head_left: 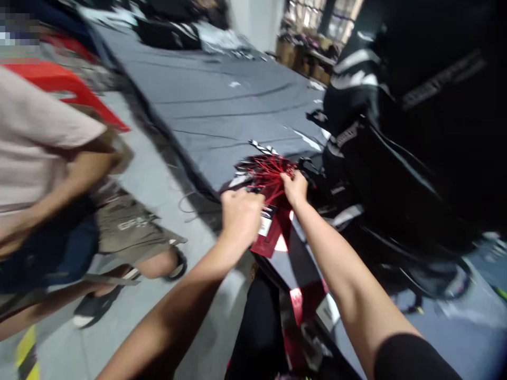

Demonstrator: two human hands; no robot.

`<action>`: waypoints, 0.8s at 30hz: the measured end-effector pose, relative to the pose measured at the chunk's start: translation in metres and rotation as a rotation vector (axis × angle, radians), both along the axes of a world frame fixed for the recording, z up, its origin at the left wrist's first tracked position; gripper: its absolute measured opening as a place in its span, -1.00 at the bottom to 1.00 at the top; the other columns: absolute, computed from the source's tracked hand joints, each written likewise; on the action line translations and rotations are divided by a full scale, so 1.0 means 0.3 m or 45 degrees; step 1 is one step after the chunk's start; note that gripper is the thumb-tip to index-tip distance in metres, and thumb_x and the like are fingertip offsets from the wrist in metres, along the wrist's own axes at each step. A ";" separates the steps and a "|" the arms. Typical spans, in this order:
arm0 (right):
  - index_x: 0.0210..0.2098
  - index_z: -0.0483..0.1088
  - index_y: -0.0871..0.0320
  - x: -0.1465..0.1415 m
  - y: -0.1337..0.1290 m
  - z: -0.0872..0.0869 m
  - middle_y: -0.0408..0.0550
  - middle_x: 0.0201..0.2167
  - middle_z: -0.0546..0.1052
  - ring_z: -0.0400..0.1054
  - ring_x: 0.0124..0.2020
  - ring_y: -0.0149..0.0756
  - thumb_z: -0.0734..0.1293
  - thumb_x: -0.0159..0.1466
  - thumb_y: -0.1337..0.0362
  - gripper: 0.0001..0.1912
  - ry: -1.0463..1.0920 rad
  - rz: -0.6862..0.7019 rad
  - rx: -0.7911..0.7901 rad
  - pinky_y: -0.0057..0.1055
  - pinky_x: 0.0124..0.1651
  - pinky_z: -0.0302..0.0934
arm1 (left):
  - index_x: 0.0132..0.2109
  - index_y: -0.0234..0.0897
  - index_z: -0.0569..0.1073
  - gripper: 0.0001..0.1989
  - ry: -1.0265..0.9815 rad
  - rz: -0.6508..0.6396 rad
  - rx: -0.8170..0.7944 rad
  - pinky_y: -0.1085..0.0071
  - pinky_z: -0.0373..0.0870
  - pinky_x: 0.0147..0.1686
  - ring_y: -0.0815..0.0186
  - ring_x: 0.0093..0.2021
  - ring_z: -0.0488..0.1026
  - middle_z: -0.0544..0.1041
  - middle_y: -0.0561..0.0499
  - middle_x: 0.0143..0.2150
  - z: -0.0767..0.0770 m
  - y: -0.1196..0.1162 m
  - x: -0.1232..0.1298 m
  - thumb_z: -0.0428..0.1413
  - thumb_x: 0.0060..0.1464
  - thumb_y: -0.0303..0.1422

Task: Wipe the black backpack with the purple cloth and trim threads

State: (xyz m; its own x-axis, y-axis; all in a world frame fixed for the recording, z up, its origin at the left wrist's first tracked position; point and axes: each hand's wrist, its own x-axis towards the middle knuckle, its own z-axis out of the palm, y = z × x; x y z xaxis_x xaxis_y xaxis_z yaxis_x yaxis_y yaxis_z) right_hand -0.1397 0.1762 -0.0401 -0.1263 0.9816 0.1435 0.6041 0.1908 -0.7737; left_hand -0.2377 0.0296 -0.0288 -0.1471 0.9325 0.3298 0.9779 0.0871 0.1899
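Note:
A bundle of thin red strings (pixel 271 171) with dark tags spreads over the near corner of the grey-covered table. My right hand (pixel 295 187) pinches the red strings at their right side. Just left of it, my left hand (pixel 241 214) is closed, knuckles up, at the edge of a hang tag (pixel 266 222) in black and white; its fingertips are partly hidden. Below the hands lie glossy dark-red cards (pixel 267 245). A black-and-white striped strip (pixel 259 148) sticks out behind the strings. The view is blurred by motion.
Large black bags (pixel 396 158) are piled at the right, close to my right arm. The grey-covered table (pixel 222 105) stretches away, with black items (pixel 170 34) at its far end. At the left, a person (pixel 47 158) sits near a red plastic stool or chair (pixel 75 87).

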 end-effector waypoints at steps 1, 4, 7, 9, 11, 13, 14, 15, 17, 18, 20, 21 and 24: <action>-0.09 0.42 0.34 0.000 -0.010 0.014 0.06 -0.18 0.56 0.44 -0.17 -0.27 0.27 0.30 0.20 -0.68 -0.017 0.004 -0.008 -0.40 -0.06 0.24 | -0.38 -0.22 0.49 -0.78 0.013 -0.005 0.076 0.08 0.21 -0.12 0.07 -0.23 0.47 0.58 -0.09 -0.37 0.005 -0.036 -0.010 0.00 0.18 -0.37; 0.21 0.19 0.42 0.035 -0.109 0.062 0.17 0.09 0.43 0.34 0.07 -0.18 0.32 0.29 0.19 -0.40 -0.067 0.048 0.064 -0.31 0.11 0.18 | -0.26 -0.22 0.51 -0.83 -0.014 -0.102 0.484 0.10 0.30 0.06 0.18 -0.31 0.51 0.62 -0.02 -0.33 0.020 -0.135 -0.019 0.03 0.22 -0.34; 0.24 0.21 0.21 0.162 -0.371 0.088 0.05 0.23 0.33 0.19 0.24 -0.14 0.40 0.23 0.24 -0.38 -0.142 0.299 0.244 -0.27 0.26 0.07 | -0.15 -0.25 0.50 -0.88 -0.079 -0.218 0.869 0.20 0.38 0.11 0.27 -0.35 0.53 0.63 -0.01 -0.30 0.041 -0.229 0.037 0.09 0.19 -0.43; 0.26 0.20 0.14 0.315 -0.581 0.076 0.05 0.15 0.41 0.29 0.16 -0.19 0.28 0.33 0.25 -0.48 -0.253 0.635 0.427 -0.28 0.20 0.18 | -0.10 -0.25 0.49 -0.84 -0.128 -0.312 0.929 0.26 0.42 0.08 0.30 -0.32 0.54 0.63 0.00 -0.28 0.058 -0.281 0.105 0.11 0.17 -0.48; 0.35 0.05 0.09 0.499 -0.735 0.054 0.04 -0.05 0.53 0.44 -0.10 -0.21 0.21 0.37 0.23 -0.42 -0.334 0.611 0.535 -0.30 -0.03 0.34 | -0.10 -0.24 0.48 -0.83 -0.203 -0.412 0.877 0.35 0.46 -0.01 0.32 -0.28 0.56 0.63 0.01 -0.26 0.074 -0.318 0.177 0.11 0.17 -0.50; 0.39 -0.04 0.07 0.663 -0.797 0.047 0.01 -0.21 0.55 0.46 -0.28 -0.26 0.15 0.37 0.28 -0.38 -0.447 0.382 0.548 -0.35 -0.20 0.35 | -0.12 -0.24 0.49 -0.85 -0.303 -0.493 0.801 0.42 0.47 -0.13 0.34 -0.26 0.55 0.62 0.03 -0.26 0.086 -0.342 0.247 0.10 0.18 -0.49; 0.39 -0.03 0.07 0.725 -0.798 0.053 0.02 -0.26 0.54 0.46 -0.33 -0.25 0.15 0.37 0.28 -0.38 -0.562 0.229 0.511 -0.37 -0.25 0.34 | -0.13 -0.24 0.50 -0.87 -0.350 -0.519 0.758 0.44 0.46 -0.17 0.35 -0.26 0.55 0.62 0.03 -0.26 0.090 -0.351 0.281 0.10 0.20 -0.48; 0.38 0.02 0.09 0.774 -0.787 0.064 0.05 -0.28 0.54 0.45 -0.36 -0.23 0.15 0.36 0.27 -0.39 -0.694 0.105 0.457 -0.36 -0.30 0.32 | -0.13 -0.24 0.50 -0.88 -0.385 -0.539 0.708 0.45 0.45 -0.20 0.35 -0.26 0.55 0.61 0.03 -0.26 0.092 -0.360 0.314 0.09 0.21 -0.45; 0.33 0.16 0.15 0.837 -0.750 0.097 0.13 -0.27 0.53 0.46 -0.38 -0.16 0.18 0.34 0.29 -0.44 -0.878 -0.008 0.356 -0.33 -0.35 0.29 | -0.15 -0.23 0.52 -0.87 -0.392 -0.569 0.580 0.43 0.43 -0.21 0.34 -0.26 0.53 0.61 0.03 -0.25 0.092 -0.374 0.379 0.07 0.24 -0.41; 0.27 0.24 0.17 0.857 -0.736 0.114 0.16 -0.25 0.54 0.47 -0.37 -0.13 0.19 0.32 0.31 -0.48 -0.920 -0.005 0.331 -0.32 -0.35 0.29 | -0.17 -0.22 0.52 -0.87 -0.367 -0.578 0.513 0.41 0.42 -0.19 0.33 -0.25 0.53 0.60 0.03 -0.25 0.090 -0.380 0.409 0.07 0.24 -0.39; 0.20 0.31 0.15 0.889 -0.728 0.139 0.16 -0.15 0.55 0.49 -0.27 -0.12 0.21 0.30 0.35 -0.53 -0.917 0.063 0.341 -0.32 -0.29 0.32 | -0.20 -0.21 0.53 -0.86 -0.291 -0.572 0.384 0.37 0.39 -0.14 0.30 -0.23 0.51 0.60 0.03 -0.26 0.082 -0.389 0.460 0.06 0.24 -0.38; 0.21 0.29 0.12 0.904 -0.734 0.144 0.13 -0.08 0.54 0.50 -0.21 -0.14 0.21 0.30 0.36 -0.52 -0.864 0.094 0.369 -0.32 -0.23 0.34 | -0.21 -0.21 0.53 -0.85 -0.257 -0.552 0.321 0.35 0.38 -0.12 0.29 -0.23 0.51 0.59 0.02 -0.28 0.076 -0.390 0.480 0.05 0.24 -0.38; 0.29 0.15 0.09 0.958 -0.762 0.133 0.05 0.06 0.50 0.48 -0.07 -0.22 0.16 0.33 0.32 -0.47 -0.599 0.116 0.455 -0.31 -0.05 0.35 | -0.23 -0.22 0.54 -0.82 -0.233 -0.455 0.197 0.33 0.36 -0.13 0.26 -0.24 0.49 0.58 -0.01 -0.28 0.055 -0.378 0.512 0.03 0.25 -0.39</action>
State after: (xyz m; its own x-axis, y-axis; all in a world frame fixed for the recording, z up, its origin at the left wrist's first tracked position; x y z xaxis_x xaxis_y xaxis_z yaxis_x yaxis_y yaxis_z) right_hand 0.1477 -0.0524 -0.0001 -0.3377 0.8651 0.3710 0.8355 0.4570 -0.3052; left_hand -0.0839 -0.0838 -0.0122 0.1068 0.8771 0.4682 0.8904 -0.2939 0.3476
